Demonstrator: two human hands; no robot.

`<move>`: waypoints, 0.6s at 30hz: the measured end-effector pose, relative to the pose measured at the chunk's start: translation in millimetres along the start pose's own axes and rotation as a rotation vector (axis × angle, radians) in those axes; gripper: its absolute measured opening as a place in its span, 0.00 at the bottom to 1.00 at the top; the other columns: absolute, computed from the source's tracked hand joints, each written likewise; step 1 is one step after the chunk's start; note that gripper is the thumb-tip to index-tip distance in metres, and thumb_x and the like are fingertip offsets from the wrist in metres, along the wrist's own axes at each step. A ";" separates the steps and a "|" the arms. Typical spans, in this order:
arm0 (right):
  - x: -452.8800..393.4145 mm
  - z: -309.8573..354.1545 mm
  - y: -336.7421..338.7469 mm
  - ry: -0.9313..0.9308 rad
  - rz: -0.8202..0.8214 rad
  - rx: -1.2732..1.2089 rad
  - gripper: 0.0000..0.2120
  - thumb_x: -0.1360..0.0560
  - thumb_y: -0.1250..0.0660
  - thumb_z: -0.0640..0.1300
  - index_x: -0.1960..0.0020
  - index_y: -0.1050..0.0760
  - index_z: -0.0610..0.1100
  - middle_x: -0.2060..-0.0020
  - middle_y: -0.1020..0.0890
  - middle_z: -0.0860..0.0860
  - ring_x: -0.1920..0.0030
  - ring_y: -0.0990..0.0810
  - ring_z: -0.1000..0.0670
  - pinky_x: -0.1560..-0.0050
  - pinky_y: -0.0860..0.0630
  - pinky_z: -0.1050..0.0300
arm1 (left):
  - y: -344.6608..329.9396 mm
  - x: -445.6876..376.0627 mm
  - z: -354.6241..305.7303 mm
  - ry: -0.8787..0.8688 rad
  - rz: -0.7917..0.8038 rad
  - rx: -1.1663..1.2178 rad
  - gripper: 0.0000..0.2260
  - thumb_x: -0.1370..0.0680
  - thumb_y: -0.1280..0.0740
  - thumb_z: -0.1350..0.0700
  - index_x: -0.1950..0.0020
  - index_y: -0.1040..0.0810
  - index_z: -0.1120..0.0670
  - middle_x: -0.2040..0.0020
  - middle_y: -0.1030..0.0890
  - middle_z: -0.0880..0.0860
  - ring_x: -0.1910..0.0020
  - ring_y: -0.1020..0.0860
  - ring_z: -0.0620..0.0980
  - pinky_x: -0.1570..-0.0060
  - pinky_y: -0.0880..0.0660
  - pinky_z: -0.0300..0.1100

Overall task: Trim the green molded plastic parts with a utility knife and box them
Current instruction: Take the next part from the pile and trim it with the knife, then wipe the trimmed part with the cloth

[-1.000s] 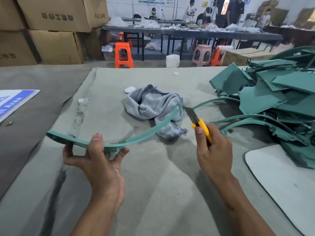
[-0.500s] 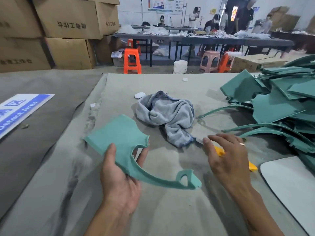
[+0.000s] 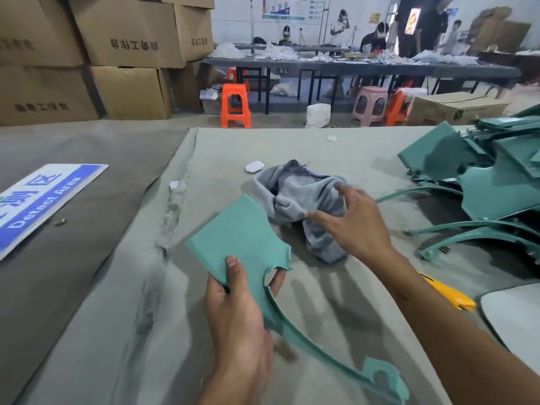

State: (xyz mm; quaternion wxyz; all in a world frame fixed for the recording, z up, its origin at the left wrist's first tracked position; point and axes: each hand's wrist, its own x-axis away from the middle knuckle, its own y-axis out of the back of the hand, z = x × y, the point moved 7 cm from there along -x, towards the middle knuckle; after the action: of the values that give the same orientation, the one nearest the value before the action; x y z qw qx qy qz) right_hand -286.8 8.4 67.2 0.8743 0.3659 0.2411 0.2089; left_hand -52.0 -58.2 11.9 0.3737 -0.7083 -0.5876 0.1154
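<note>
Grey felt-like cloth covers the worktable (image 3: 292,147), and above it the person's left hand (image 3: 236,314) grips a green molded plastic part (image 3: 236,238), thumb pressed on its flat upper face and fingers curled underneath. That part has a broad, flat panel at its far end and a thin curved arm that sweeps down toward the near right, ending in a small looped tab. The right hand (image 3: 350,220) holds nothing; its fingers are spread and relaxed, reaching over a crumpled grey rag (image 3: 295,194) that lies on the cloth just beyond the held part, though whether the fingertips touch the rag cannot be told. A yellow utility knife (image 3: 447,293) lies on the table to the right of the right forearm, partly hidden by it and apart from both hands. Further right, a heap of more green plastic parts (image 3: 493,182) is piled up, with thin curved arms reaching out toward the rag. On the darker cloth at the left lies a blue-and-white sign (image 3: 43,200) reading "Detect Area". Brown cardboard boxes (image 3: 128,33) are stacked behind the table at the left, and an orange plastic stool (image 3: 235,105) stands on the floor beyond.
</note>
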 end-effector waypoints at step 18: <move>-11.1 105.8 64.2 0.565 -0.284 -0.266 0.18 0.32 0.25 0.45 0.45 0.26 0.51 0.58 0.20 0.54 0.60 0.23 0.51 0.61 0.29 0.59 | -13.2 -0.2 -0.2 0.159 0.118 0.073 0.12 0.16 0.40 0.54 0.37 0.20 0.53 0.46 0.13 0.55 0.49 0.14 0.56 0.52 0.16 0.55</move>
State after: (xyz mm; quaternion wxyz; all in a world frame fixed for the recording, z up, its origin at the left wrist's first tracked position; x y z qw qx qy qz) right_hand -247.0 -13.3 182.9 0.8333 0.1391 0.4932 0.2077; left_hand -61.8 -58.1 20.8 0.4372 -0.7345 -0.5088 0.1019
